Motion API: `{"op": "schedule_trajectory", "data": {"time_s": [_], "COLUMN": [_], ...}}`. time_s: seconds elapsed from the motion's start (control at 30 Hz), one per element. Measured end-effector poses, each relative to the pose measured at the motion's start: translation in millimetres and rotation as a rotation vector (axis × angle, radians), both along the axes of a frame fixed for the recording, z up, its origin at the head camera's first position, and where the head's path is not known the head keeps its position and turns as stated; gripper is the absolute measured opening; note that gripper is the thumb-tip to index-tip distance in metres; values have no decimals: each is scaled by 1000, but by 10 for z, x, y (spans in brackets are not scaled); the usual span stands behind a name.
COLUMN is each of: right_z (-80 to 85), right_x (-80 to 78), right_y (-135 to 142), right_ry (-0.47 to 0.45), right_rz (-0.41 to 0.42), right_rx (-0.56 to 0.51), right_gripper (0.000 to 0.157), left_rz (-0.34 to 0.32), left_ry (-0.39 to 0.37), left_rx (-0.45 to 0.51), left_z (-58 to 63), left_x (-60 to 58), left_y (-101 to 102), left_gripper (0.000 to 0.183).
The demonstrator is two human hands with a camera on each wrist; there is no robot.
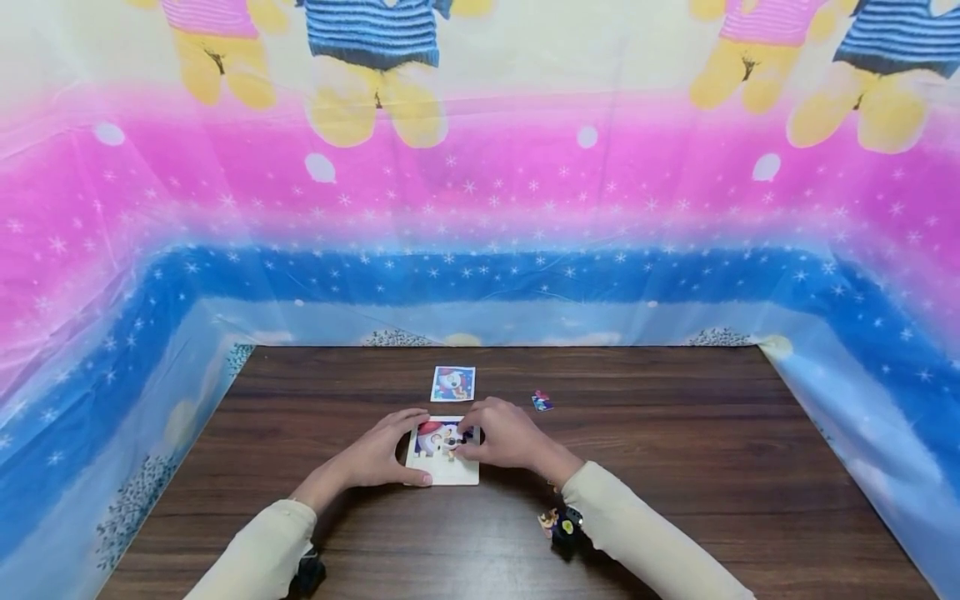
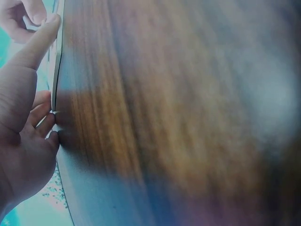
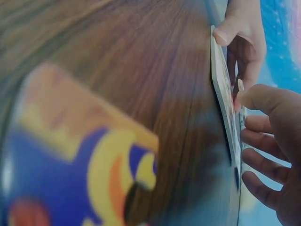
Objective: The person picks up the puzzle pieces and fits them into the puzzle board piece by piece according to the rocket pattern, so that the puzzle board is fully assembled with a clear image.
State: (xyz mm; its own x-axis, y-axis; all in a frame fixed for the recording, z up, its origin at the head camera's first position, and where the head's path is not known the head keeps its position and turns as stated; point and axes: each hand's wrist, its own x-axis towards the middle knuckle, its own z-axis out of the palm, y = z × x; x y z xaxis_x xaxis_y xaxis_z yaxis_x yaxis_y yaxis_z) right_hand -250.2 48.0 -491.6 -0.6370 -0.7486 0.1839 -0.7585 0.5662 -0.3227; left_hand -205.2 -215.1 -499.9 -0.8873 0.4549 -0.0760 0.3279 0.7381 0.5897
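A white puzzle board (image 1: 459, 473) lies on the table, with a partly filled cartoon picture of a character in a red hat. My left hand (image 1: 378, 450) holds the board at its left side, thumb at the near edge and fingers at the far edge. Over the board's right side, my right hand (image 1: 504, 433) pinches a small puzzle piece (image 3: 241, 87) between thumb and index finger. Its other fingers (image 3: 263, 162) are spread apart. In the head view the right fingers largely hide that piece.
Beyond the board lies a small picture card (image 1: 453, 383). Some puzzle pieces (image 1: 542, 401) sit to its right. More pieces (image 1: 557, 525) lie by the right sleeve, large and blurred in the right wrist view. A printed cloth (image 1: 480, 192) stands around the brown table (image 1: 675, 467).
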Motion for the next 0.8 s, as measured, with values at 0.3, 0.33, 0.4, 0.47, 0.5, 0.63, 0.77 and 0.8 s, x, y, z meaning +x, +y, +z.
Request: {"op": "schedule_trajectory", "data": {"time_s": [0.3,0.33,0.4,0.47,0.5,0.63,0.77,0.8], "right_z": [-60,-62,-59,-53,-48,-37,-47,-54], "right_x": [-4,-3,2,7,9,11,5,5], "right_y": [-116,-125,-137,-145,-147,-153,-164,-168], "right_ry": [40,45,50,54,55,60,69,70], "right_rz": [7,11,15,16,15,8,15,16], "right_rx": [28,28,29,33,34,28,31,37], "right_gripper": [27,27,25,25,25,29,33,33], "left_rz": [-6,-6,-8,-8,-7,-5,-8,-9], "left_ry": [2,2,2,1,-1,-2,2,3], "left_rx": [11,9,7,8,9,11,14,15], "left_z": [8,8,8,9,8,4,4,3], "left_x": [9,9,7,5,4,3,4,5], "left_y": [-2,-1,2,6,7,6,0,-1], "left_gripper": [100,101,101,101,101,101,101,100]}}
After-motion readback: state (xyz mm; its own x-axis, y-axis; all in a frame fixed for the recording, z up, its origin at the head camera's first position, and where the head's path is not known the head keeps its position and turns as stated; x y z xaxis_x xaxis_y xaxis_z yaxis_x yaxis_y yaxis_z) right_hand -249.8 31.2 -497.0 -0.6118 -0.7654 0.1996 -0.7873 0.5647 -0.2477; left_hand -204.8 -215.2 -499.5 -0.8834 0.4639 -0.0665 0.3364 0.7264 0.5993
